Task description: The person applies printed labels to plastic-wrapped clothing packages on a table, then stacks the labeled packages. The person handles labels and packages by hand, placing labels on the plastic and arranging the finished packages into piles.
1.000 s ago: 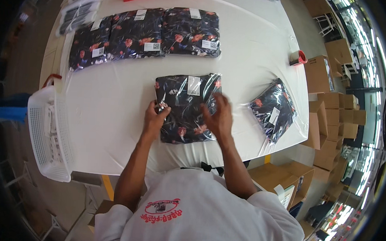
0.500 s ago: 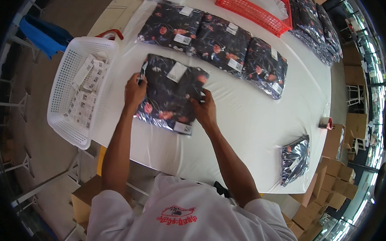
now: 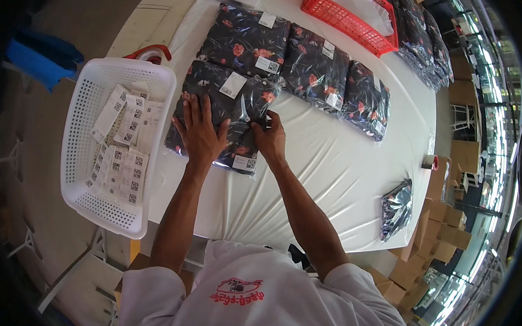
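Note:
A folded dark floral garment in a clear plastic bag (image 3: 240,112) lies on the white-covered table in front of me, with a white label near its top and another at its lower right corner. Flat on its left half rests my left hand (image 3: 201,131), fingers spread. My right hand (image 3: 270,139) pinches the bag's right edge between thumb and curled fingers. Just beyond, a row of similar bagged garments (image 3: 315,66) lies side by side, and the far edge of my bag meets the leftmost one.
At left, a white perforated basket (image 3: 159,158) holds strips of printed labels (image 3: 129,119); a red tape dispenser (image 3: 155,52) sits behind it. A red basket (image 3: 348,24) and stacked bagged garments (image 3: 418,41) stand far right. One small bag (image 3: 397,210) and a tape roll (image 3: 430,162) lie near the right edge.
My left hand has let go of the bag's left edge and now lies flat on top. The bagged garment has shifted up against the row. My right hand stays at its right edge.

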Demonstrator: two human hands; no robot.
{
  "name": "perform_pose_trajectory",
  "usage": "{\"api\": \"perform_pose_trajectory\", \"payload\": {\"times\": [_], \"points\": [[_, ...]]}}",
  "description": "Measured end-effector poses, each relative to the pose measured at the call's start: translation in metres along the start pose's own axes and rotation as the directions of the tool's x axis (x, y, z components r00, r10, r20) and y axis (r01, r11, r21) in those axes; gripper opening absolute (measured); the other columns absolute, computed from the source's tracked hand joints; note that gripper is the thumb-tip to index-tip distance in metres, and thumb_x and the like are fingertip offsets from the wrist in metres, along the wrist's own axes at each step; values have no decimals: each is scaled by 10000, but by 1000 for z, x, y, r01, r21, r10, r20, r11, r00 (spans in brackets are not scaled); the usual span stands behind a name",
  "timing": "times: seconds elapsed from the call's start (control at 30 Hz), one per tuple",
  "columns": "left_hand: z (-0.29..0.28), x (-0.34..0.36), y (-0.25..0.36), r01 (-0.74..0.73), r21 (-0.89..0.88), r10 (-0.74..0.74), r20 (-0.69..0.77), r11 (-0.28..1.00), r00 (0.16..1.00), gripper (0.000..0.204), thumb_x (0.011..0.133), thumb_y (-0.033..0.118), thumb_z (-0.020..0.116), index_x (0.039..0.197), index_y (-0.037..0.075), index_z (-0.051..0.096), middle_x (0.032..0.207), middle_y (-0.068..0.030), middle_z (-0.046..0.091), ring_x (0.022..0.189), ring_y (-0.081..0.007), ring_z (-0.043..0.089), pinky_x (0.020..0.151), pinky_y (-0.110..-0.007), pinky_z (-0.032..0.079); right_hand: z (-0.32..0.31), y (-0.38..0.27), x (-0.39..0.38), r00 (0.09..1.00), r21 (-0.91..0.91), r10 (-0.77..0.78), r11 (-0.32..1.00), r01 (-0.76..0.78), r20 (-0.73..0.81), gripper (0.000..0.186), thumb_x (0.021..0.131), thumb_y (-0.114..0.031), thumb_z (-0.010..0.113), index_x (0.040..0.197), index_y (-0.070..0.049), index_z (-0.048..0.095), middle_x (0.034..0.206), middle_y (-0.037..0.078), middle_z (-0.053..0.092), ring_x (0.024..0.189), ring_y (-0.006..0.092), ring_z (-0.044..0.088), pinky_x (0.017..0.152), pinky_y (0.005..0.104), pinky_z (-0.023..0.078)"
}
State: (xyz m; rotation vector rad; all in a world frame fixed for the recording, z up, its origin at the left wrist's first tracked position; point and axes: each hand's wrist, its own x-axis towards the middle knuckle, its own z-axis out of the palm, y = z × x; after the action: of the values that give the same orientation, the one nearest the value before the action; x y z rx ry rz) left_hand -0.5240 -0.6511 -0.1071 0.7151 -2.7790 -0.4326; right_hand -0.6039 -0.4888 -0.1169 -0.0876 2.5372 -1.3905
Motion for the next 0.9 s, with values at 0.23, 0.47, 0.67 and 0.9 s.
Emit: {"api": "perform_pose_trajectory", "payload": {"times": [0.23, 0.47, 0.67, 0.9], "points": [[9, -1, -7, -117, 79, 124, -89, 990, 988, 749, 980, 535, 495, 1569, 119, 290, 1625, -204, 216, 1519, -399, 142, 1113, -746, 107, 4, -16, -19, 949, -282, -313, 914, 292, -30, 596, 889, -297, 700, 1404, -79, 492, 1481, 215, 409, 1329, 396, 426, 1070, 558, 353], [20, 14, -16, -142, 190, 138, 34, 972, 990, 651, 1018, 532, 415, 1577, 223, 285, 1644, -173, 174, 1518, -418, 126, 1106, -764, 93, 32, -12, -27, 889, -613, -358, 645, 456, 285, 627, 995, -580, 388, 1539, -267, 376, 1659, 95, 167, 1534, 354, 79, 1121, 761, 3], [26, 13, -14, -115, 139, 113, 28, 984, 993, 659, 998, 542, 441, 1572, 249, 299, 1647, -166, 171, 1516, -416, 133, 1101, -767, 96, 34, -5, -24, 891, -635, -358, 627, 451, 280, 653, 989, -603, 384, 1551, -272, 350, 1659, 92, 170, 1533, 350, 93, 1136, 739, 12], [44, 14, -20, -135, 175, 141, -20, 975, 990, 644, 1001, 529, 434, 1569, 256, 304, 1634, -179, 206, 1500, -434, 177, 1074, -790, 131, 31, 2, -19, 891, -544, -345, 706, 453, 294, 618, 1004, -545, 408, 1541, -240, 369, 1647, 108, 204, 1521, 375, 133, 1157, 707, 52]]}}
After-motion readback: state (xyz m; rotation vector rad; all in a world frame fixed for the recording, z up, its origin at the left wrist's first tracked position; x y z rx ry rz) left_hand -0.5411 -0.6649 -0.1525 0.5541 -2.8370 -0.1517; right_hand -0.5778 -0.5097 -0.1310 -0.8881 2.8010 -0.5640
